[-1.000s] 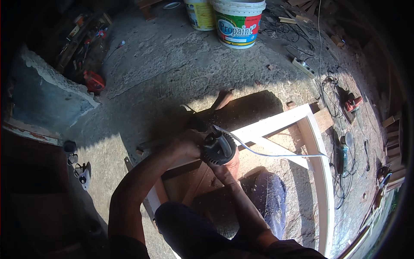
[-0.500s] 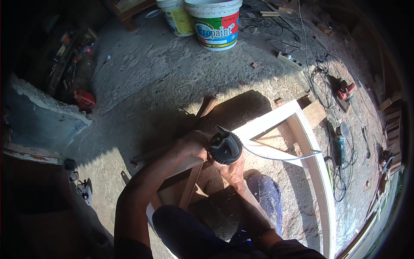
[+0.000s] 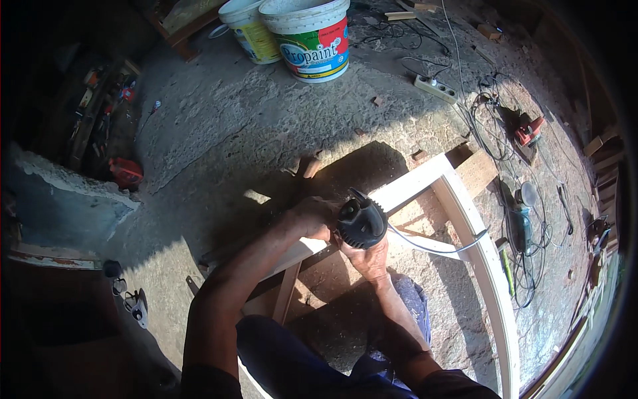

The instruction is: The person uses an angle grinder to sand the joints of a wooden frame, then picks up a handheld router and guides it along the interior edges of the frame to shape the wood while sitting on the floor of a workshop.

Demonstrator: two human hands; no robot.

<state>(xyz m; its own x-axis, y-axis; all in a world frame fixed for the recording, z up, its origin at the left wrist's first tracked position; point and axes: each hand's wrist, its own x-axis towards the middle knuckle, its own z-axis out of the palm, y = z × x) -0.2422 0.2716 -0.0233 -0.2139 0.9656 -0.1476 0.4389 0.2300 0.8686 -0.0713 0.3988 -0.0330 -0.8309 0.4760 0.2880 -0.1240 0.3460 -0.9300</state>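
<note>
A black corded power tool (image 3: 363,225) with a ribbed, rounded top stands over the long rail of a pale wooden frame (image 3: 482,233). My right hand (image 3: 367,261) is wrapped round its near side. From the left, my left hand (image 3: 311,217) closes against the tool's other side; its fingertips are hidden. The tool's lower end is out of sight beneath my hands. A thin pale cable (image 3: 432,248) runs from the tool across the frame's right side. My legs (image 3: 286,352) are below the frame, close to its inner brace (image 3: 286,292).
Two paint buckets (image 3: 307,23) stand at the back. A power strip (image 3: 435,88), tangled cables, a red power tool (image 3: 530,131) and a teal angle grinder (image 3: 522,223) lie on the right. At the left are a low broken wall (image 3: 66,189) and glasses (image 3: 137,307).
Both hands and the power tool have moved right along the rail, closer to the frame's corner. The whole view has shifted slightly.
</note>
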